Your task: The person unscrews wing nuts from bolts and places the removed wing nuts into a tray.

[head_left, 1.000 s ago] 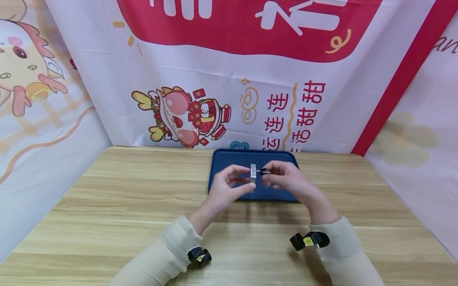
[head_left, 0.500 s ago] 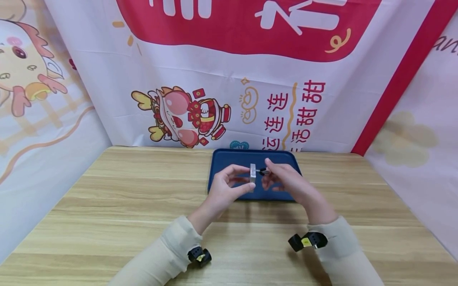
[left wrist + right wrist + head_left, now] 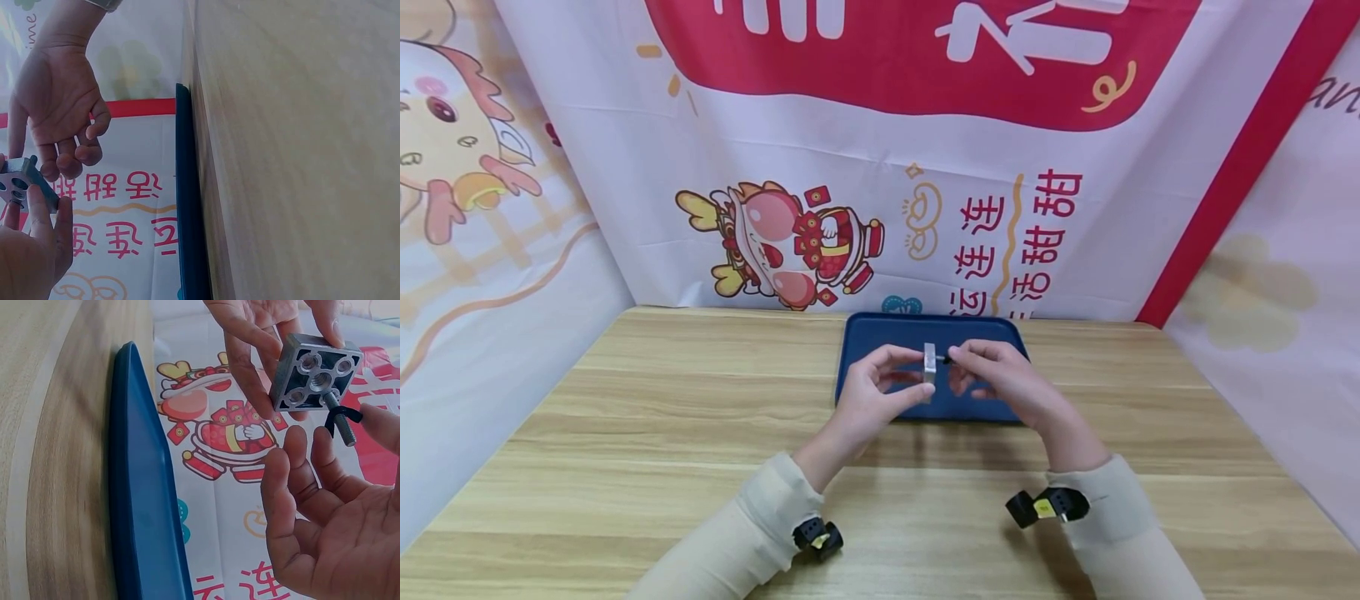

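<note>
A square silver metal block (image 3: 929, 363) stands on edge between the thumb and fingers of my left hand (image 3: 868, 402), above the blue tray. In the right wrist view the block shows several round holes, and a threaded bolt (image 3: 349, 434) sticks out of its face. A black wing nut (image 3: 342, 416) sits partway along the bolt. My right hand (image 3: 1011, 382) is at the bolt, its thumb on one wing and its index fingertip at the other, pinching the wing nut. The other right fingers are loosely bent. In the left wrist view the right hand partly hides the bolt.
The blue tray (image 3: 880, 333) lies at the back of the wooden table (image 3: 700, 433), below both hands. A printed cloth (image 3: 647, 167) hangs right behind it. Further cloth walls rise at the left and right.
My right thumb lifted off the wing nut half a second ago and has come back down onto it. The left hand and the metal block have stayed in place.
</note>
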Demonstrator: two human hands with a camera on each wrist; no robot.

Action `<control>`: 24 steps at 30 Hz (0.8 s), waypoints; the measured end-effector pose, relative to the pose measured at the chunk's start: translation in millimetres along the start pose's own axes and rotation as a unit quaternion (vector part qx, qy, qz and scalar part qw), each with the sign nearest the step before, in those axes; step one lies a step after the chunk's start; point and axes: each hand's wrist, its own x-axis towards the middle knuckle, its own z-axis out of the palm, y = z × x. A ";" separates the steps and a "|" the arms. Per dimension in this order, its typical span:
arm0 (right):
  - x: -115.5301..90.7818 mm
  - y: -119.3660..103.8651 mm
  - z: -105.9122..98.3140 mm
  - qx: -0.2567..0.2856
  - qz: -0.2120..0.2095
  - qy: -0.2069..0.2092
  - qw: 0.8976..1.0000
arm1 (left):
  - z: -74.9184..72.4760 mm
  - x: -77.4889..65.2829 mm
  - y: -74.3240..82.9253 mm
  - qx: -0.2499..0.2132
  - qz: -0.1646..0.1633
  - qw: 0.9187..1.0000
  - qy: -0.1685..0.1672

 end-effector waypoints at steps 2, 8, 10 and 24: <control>-0.4 0.1 -0.2 -0.005 -0.007 0.000 1.000 | -0.1 0.1 -0.2 0.000 -0.001 1.000 0.001; -0.9 2.9 -0.9 -0.029 -0.027 0.002 0.999 | -0.3 0.1 -0.4 -0.004 -0.003 1.000 0.000; -0.7 3.7 -1.0 -0.036 -0.034 0.003 0.999 | -0.3 0.0 -0.3 -0.006 -0.003 1.000 -0.001; 0.7 6.0 -3.0 -0.058 -0.049 0.010 0.997 | 0.0 -1.0 2.6 -0.015 -0.009 1.000 0.001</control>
